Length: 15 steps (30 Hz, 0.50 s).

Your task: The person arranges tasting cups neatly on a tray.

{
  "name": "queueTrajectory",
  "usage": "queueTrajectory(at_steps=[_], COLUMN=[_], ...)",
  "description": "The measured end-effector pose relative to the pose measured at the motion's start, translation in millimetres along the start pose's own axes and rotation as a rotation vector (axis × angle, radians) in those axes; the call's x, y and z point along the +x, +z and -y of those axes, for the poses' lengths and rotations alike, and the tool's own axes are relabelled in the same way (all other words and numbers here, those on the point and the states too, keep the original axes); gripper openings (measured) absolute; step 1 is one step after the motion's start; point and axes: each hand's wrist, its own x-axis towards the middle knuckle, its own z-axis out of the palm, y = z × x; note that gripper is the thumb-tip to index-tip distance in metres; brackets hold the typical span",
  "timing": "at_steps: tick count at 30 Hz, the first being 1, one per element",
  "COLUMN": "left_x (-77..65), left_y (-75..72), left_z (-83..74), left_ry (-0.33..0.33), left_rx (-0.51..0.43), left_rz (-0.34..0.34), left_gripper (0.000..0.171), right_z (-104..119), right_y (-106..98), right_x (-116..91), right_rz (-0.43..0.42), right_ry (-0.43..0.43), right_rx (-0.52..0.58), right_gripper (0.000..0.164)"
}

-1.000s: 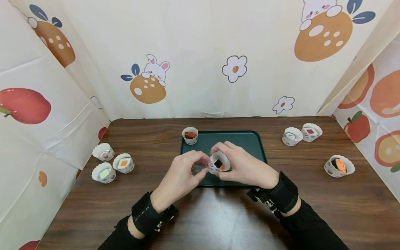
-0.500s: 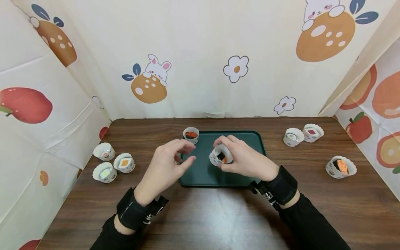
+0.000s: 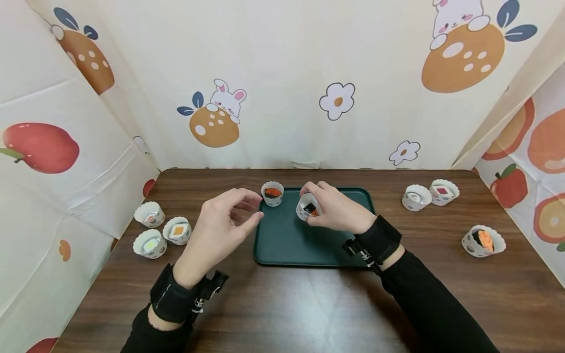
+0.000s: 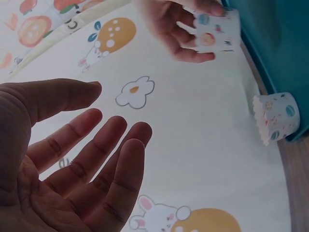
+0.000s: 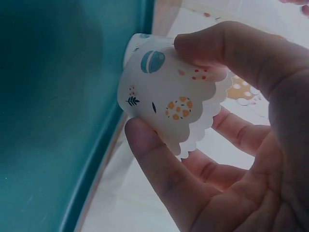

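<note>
My right hand (image 3: 335, 208) pinches a scalloped white paper cup (image 5: 159, 92) between thumb and fingers, over the back part of the dark green tray (image 3: 300, 252). Inside that cup, the head view shows a small sushi piece (image 3: 311, 208) in black and orange. Left of the tray hovers my left hand (image 3: 220, 220), fingers loosely bent and holding nothing. Just beyond its fingertips, another paper cup (image 3: 272, 203) with red-orange topped sushi stands at the tray's back left corner. The left wrist view shows the left palm and fingers (image 4: 130, 169) with nothing between them.
Three paper cups with sushi, one of them a cup (image 3: 145, 250) nearest the front, stand together at the left of the wooden table (image 3: 287, 309). At the back right two cups (image 3: 415, 203) stand side by side. Another cup (image 3: 474, 247) with orange-topped sushi is nearer the right edge.
My left hand has let go of the paper cup and drawn away to the left. My right hand has carried the cup a little toward the back of the tray.
</note>
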Motion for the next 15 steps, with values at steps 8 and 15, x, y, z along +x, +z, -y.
queueTrajectory(at_steps=[8, 15], left_x=[0.4, -0.1], left_y=[-5.2, -5.8], left_z=[-0.8, 1.2], left_ry=[-0.003, 0.0], left_rx=[-0.001, 0.01], left_rz=[0.002, 0.009], left_gripper=[0.025, 0.024], right_z=[-9, -9], right_y=[5, 9], right_x=[19, 41], right_rz=[0.028, 0.041], right_ry=[0.048, 0.072], right_rx=[0.01, 0.003], right_gripper=[0.052, 0.054])
